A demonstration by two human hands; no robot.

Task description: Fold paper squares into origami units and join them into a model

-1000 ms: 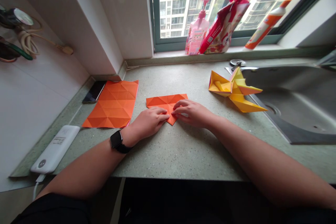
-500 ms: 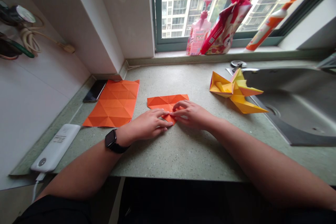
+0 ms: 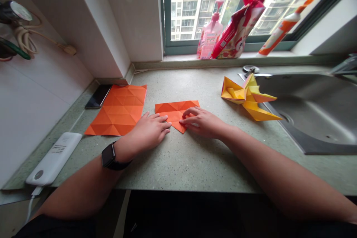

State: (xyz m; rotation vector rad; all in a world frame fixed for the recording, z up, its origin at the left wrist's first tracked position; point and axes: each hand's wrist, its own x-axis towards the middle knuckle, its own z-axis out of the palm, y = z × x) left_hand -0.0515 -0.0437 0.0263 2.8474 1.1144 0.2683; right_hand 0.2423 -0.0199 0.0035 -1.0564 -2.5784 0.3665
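A small folded orange paper (image 3: pixel 174 111) lies flat on the green speckled counter (image 3: pixel 195 156). My right hand (image 3: pixel 199 121) rests on its right part, fingers bent and fingertips pressing the paper down. My left hand (image 3: pixel 149 132) lies flat on the counter at the paper's left edge, fingers stretched toward it, a black watch (image 3: pixel 109 156) on the wrist. A larger creased orange sheet (image 3: pixel 118 109) lies to the left, apart from both hands.
A yellow and orange folded paper model (image 3: pixel 249 96) sits by the steel sink (image 3: pixel 315 108) at right. A dark phone (image 3: pixel 98 96) and a white power bank (image 3: pixel 52 158) lie at left. Bottles and a red pouch (image 3: pixel 237 26) stand on the windowsill.
My left hand has drawn back to the left, off the folded paper's tip, and flattened on the counter. My right hand stays pressing the paper.
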